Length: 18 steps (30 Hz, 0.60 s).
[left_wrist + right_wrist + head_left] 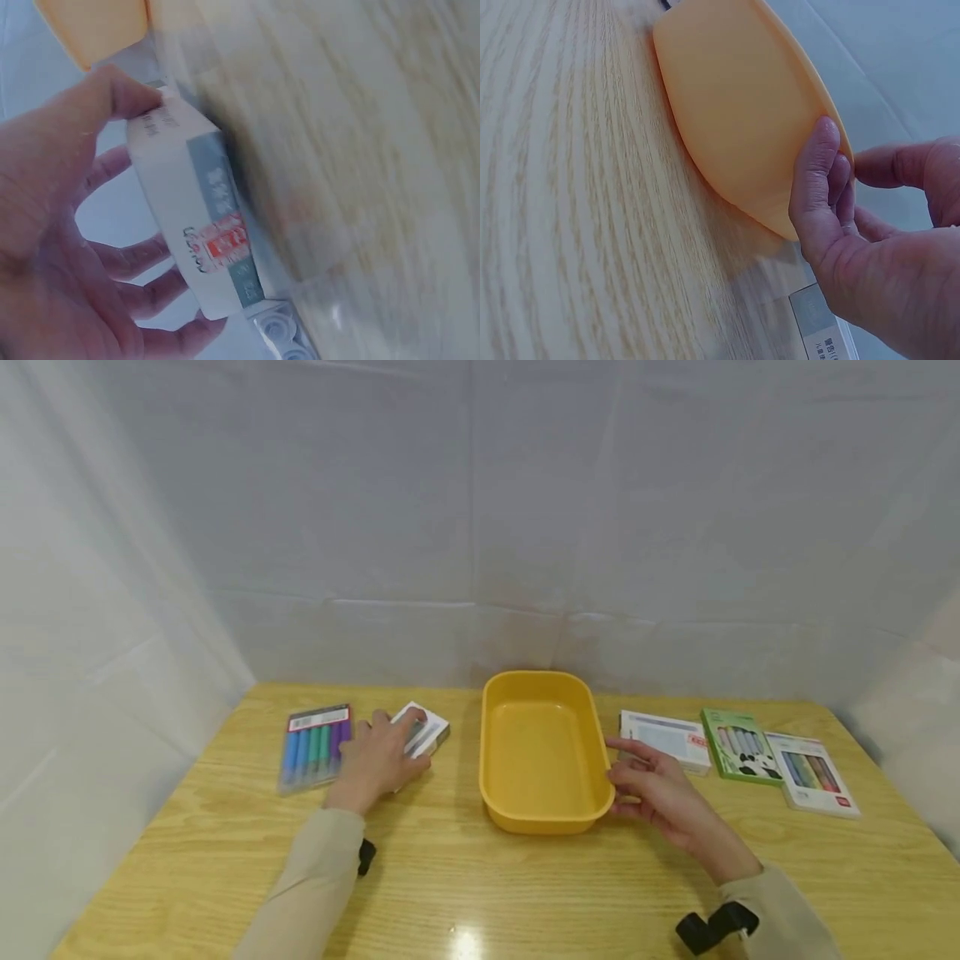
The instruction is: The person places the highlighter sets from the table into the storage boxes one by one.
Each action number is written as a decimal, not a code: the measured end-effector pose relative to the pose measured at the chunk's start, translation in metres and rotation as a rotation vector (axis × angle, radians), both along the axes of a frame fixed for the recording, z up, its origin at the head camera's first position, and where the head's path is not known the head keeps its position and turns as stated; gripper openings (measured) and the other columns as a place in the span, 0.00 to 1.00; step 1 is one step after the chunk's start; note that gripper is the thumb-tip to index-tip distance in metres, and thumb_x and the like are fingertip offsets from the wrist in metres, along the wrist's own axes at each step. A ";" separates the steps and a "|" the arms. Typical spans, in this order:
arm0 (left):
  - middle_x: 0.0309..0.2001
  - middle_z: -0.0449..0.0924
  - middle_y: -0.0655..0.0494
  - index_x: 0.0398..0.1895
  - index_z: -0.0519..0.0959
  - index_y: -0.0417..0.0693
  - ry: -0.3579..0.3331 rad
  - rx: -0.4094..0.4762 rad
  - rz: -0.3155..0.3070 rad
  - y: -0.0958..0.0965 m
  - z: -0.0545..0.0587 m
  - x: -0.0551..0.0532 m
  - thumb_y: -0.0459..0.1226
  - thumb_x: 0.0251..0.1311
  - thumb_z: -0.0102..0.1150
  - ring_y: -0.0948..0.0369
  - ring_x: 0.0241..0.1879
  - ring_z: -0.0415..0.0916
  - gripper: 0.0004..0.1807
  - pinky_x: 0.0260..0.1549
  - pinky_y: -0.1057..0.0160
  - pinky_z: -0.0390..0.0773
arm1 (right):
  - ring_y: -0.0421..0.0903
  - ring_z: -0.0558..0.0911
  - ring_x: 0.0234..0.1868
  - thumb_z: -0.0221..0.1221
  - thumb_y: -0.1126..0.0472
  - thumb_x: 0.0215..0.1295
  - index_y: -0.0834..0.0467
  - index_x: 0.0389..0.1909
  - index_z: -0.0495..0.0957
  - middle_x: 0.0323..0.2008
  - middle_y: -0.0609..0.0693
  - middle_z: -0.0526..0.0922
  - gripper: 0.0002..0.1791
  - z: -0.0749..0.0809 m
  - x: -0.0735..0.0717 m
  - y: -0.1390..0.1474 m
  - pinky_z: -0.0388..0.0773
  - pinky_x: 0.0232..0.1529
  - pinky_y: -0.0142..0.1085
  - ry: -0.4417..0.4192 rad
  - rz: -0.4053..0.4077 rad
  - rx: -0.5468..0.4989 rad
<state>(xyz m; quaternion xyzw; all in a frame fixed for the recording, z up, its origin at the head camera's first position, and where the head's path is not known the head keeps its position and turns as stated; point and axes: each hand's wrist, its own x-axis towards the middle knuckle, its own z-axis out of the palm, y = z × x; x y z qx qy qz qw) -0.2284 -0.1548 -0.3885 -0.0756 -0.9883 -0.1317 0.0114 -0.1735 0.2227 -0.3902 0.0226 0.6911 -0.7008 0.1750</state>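
My left hand [375, 758] grips a small white box [433, 732] with a grey-green band and a red label. In the left wrist view the thumb is at one end of this white box [169, 191] and the fingers lie along its far side. A yellow plastic bin [547, 823] stands in the middle of the table. At its right side, my right hand [666, 793] pinches the rim. The right wrist view has the fingers against the outer wall of the bin [735, 97], with the thumb at its edge.
Left of my left hand lies a clear pack of blue, green and purple markers [313, 747]. Right of the bin are a white box [663, 739], a green panda box [742, 745] and a white pack of coloured sticks [813, 775]. A pale curtain [480, 527] hangs behind the table.
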 end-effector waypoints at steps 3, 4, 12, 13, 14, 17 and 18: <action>0.60 0.70 0.28 0.68 0.69 0.62 0.030 0.024 -0.005 -0.001 0.003 0.002 0.52 0.60 0.67 0.30 0.55 0.69 0.33 0.41 0.25 0.75 | 0.44 0.85 0.40 0.56 0.63 0.74 0.60 0.79 0.52 0.41 0.48 0.82 0.37 0.001 0.000 0.001 0.88 0.43 0.36 -0.023 0.010 -0.022; 0.61 0.69 0.28 0.68 0.69 0.62 0.042 0.035 -0.008 -0.001 0.004 0.003 0.52 0.60 0.67 0.30 0.55 0.69 0.33 0.42 0.25 0.75 | 0.44 0.86 0.41 0.56 0.63 0.74 0.60 0.79 0.52 0.41 0.48 0.83 0.37 0.001 0.000 0.002 0.88 0.43 0.36 -0.034 0.011 -0.036; 0.63 0.70 0.30 0.67 0.70 0.63 0.130 0.076 -0.034 -0.001 0.014 0.010 0.50 0.59 0.68 0.32 0.53 0.72 0.32 0.38 0.32 0.79 | 0.44 0.87 0.42 0.55 0.64 0.75 0.59 0.80 0.49 0.43 0.47 0.87 0.38 0.001 -0.002 0.006 0.88 0.42 0.37 -0.126 0.050 -0.172; 0.63 0.71 0.30 0.67 0.71 0.64 0.144 0.080 -0.037 -0.001 0.016 0.012 0.50 0.59 0.69 0.32 0.52 0.73 0.32 0.37 0.34 0.80 | 0.44 0.87 0.41 0.55 0.64 0.75 0.59 0.80 0.48 0.43 0.47 0.87 0.38 0.000 -0.002 0.007 0.88 0.42 0.37 -0.134 0.056 -0.181; 0.63 0.71 0.31 0.67 0.71 0.64 0.157 0.082 -0.039 0.000 0.017 0.013 0.50 0.58 0.69 0.33 0.52 0.73 0.33 0.36 0.35 0.80 | 0.44 0.87 0.41 0.54 0.64 0.75 0.59 0.80 0.48 0.43 0.47 0.87 0.38 0.001 -0.002 0.007 0.88 0.42 0.37 -0.144 0.060 -0.187; 0.63 0.72 0.32 0.67 0.71 0.64 0.187 0.096 -0.059 0.002 0.022 0.017 0.51 0.58 0.69 0.34 0.51 0.74 0.33 0.36 0.36 0.81 | 0.44 0.86 0.41 0.54 0.64 0.75 0.58 0.81 0.47 0.44 0.47 0.86 0.39 0.002 -0.003 0.008 0.88 0.43 0.38 -0.171 0.070 -0.203; 0.63 0.72 0.32 0.67 0.71 0.64 0.196 0.101 -0.067 0.003 0.024 0.018 0.51 0.58 0.68 0.34 0.51 0.74 0.32 0.36 0.37 0.81 | 0.45 0.86 0.41 0.54 0.64 0.75 0.58 0.81 0.47 0.44 0.48 0.85 0.39 0.002 -0.004 0.008 0.88 0.43 0.38 -0.179 0.071 -0.207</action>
